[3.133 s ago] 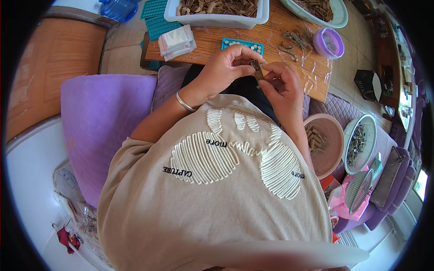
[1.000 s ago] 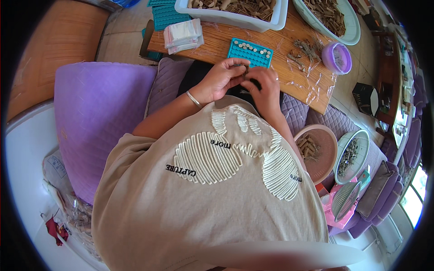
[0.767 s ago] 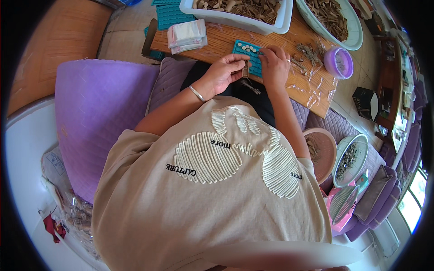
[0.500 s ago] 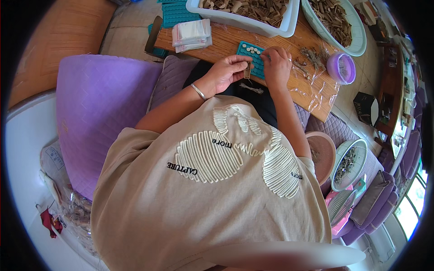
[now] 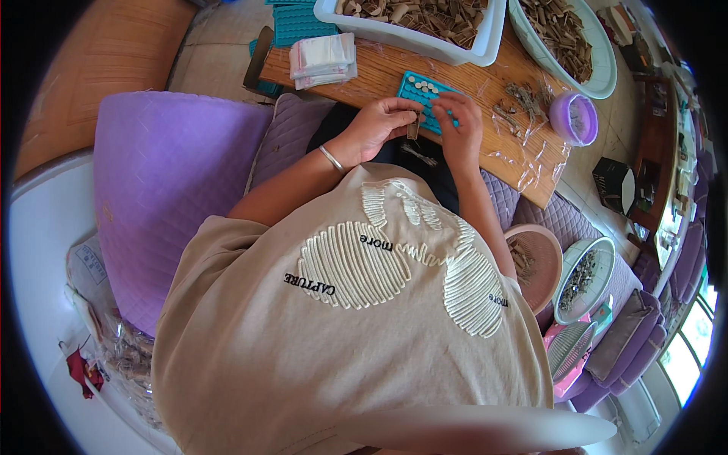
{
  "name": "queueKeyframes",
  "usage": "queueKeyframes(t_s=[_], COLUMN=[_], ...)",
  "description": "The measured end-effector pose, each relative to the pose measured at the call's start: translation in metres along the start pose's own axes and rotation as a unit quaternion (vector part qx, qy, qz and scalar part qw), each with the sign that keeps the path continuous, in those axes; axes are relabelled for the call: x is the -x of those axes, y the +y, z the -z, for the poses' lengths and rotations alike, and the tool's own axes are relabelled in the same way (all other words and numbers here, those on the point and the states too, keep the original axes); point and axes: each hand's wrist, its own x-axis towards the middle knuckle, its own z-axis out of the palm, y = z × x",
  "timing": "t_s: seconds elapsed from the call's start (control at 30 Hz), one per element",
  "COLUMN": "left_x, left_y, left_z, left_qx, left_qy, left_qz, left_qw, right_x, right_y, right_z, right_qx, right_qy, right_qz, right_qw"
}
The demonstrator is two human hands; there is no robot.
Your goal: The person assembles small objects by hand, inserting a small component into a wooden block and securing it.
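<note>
My left hand (image 5: 381, 127), with a silver bangle at the wrist, pinches a narrow brown strip (image 5: 413, 130) that looks like dried bark. It hangs down from the thumb and forefinger. Close by on the right, my right hand (image 5: 462, 129) has its fingers bent and drawn together; anything between them is too small to make out. Behind both hands lies a teal tray (image 5: 412, 95) with round hollows, several of them holding small white discs (image 5: 422, 85). The hands cover its near part. A pale bundle of thread or string (image 5: 418, 155) rests on my dark-clothed lap.
On the wooden table (image 5: 523, 163) are a stack of clear packets (image 5: 323, 59), a white tub (image 5: 425, 43) of brown bark pieces, dried twigs (image 5: 523, 102) and a purple bowl (image 5: 572, 119). A large pale basin (image 5: 607, 80) stands far right. Baskets (image 5: 557, 269) sit to my right.
My right hand has shifted slightly left and down, nearer my left hand. The brown strip has moved a little left and lower, still in my left fingers.
</note>
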Motion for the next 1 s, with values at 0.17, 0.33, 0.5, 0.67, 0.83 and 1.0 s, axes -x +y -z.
queueKeyframes(t_s=[0.17, 0.33, 0.5, 0.67, 0.83, 1.0], left_x=[-0.005, -0.005, -0.004, -0.002, 0.000, 0.001], left_y=[0.002, 0.003, 0.003, 0.004, 0.001, 0.004], left_z=[0.002, 0.004, 0.003, -0.001, 0.004, -0.001], left_qx=[0.012, 0.027, 0.028, 0.030, 0.041, 0.024], left_qy=[0.000, -0.007, -0.001, 0.001, 0.013, -0.018], left_qz=[0.012, 0.018, 0.018, 0.016, 0.006, -0.015], left_qw=[1.000, 0.999, 0.999, 0.999, 0.999, 0.999], right_x=[-0.029, -0.033, -0.033, -0.033, -0.020, -0.009], right_y=[0.019, 0.020, 0.022, 0.022, -0.011, -0.017], right_z=[-0.004, -0.004, -0.004, 0.000, 0.006, 0.003], right_qx=[0.239, 0.275, 0.268, 0.203, 0.099, 0.112], right_qy=[0.022, -0.024, -0.034, -0.035, -0.035, -0.040], right_qz=[0.015, 0.023, 0.038, 0.044, 0.076, 0.104], right_qw=[0.971, 0.961, 0.962, 0.978, 0.992, 0.987])
